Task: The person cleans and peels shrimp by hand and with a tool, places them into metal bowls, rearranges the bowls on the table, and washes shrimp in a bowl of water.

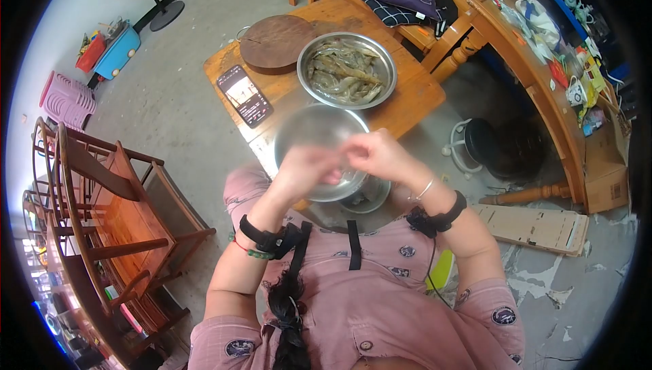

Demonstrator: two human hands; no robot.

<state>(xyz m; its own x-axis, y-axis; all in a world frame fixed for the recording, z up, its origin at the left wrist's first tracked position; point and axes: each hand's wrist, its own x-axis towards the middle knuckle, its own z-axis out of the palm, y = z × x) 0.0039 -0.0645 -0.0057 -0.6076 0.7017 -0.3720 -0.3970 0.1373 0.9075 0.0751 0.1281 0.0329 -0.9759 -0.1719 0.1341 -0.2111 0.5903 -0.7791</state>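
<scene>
My left hand (309,168) and my right hand (377,154) come together over a steel bowl (292,129) close to my lap. Motion smears the left fingers, so their grip is unclear. The right fingers are curled in a pinch; whatever they hold, if anything, is too blurred to name. Beyond this bowl, a second steel bowl (392,88) full of raw grey shrimp (343,71) stands on the wooden table (414,98). What lies inside the nearer bowl is mostly hidden by my hands.
A round wooden chopping board (277,44) lies beside the shrimp bowl. A lit phone (244,97) rests at the table's left edge. Wooden chairs (129,200) stand to the left, a black-seated stool (481,140) and a cluttered wooden table (543,98) to the right.
</scene>
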